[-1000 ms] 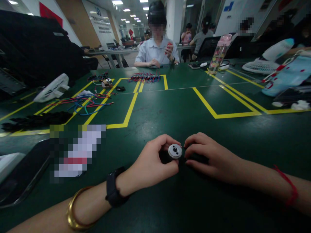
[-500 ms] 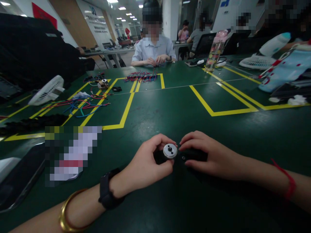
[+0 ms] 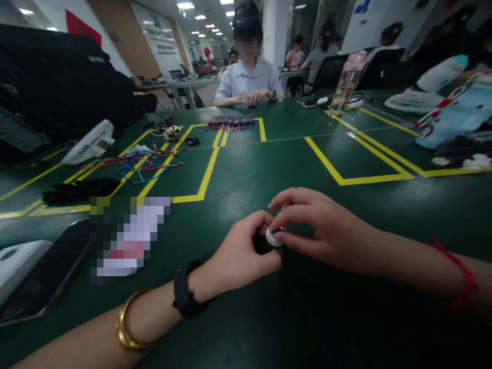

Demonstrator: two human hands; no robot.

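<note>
And right in the middle of it all, low over the dark green worktop point(image 3: 246, 318), the left hand point(image 3: 238, 259) has its fingers and thumb clamped around a small round part with a silver metal end point(image 3: 273, 238), that bright end tipped up towards us! In from the other side comes the right hand point(image 3: 326, 230), thumb and forefinger right on the silver face, partly covering it; whether they pinch anything there, I cannot tell. A black wristwatch point(image 3: 185, 291) and a shiny gold bangle point(image 3: 123, 328) sit on the left arm, a red string bracelet point(image 3: 457, 266) on the right. Out to the left, a pixelated whitish packet point(image 3: 134, 238) lies near a black fluffy-looking heap point(image 3: 82, 189), with loose red and blue wires point(image 3: 142, 169) sprawling beyond over yellow tape lines point(image 3: 209, 171). A white fan point(image 3: 89, 142) leans behind them. Across the far edge, a person in a pale blue shirt point(image 3: 249, 79) has both hands close together, just behind a bundle of coloured wires point(image 3: 230, 123), and a clear pink-lidded bottle point(image 3: 343, 88) stands tilted in view over to the right.
</note>
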